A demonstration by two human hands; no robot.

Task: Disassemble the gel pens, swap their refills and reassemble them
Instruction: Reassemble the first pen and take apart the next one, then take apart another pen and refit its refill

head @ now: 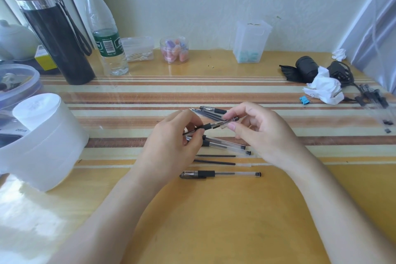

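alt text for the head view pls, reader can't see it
Two hands hold one gel pen above a striped table: the left hand grips the barrel, the right hand pinches its other end. More pens and loose refills lie beneath; a black flask stands back left.

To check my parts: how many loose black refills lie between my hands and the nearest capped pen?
2. The farther refill and the nearer refill lie side by side, just beyond the capped pen. Farther back, a refill bundle is partly covered.
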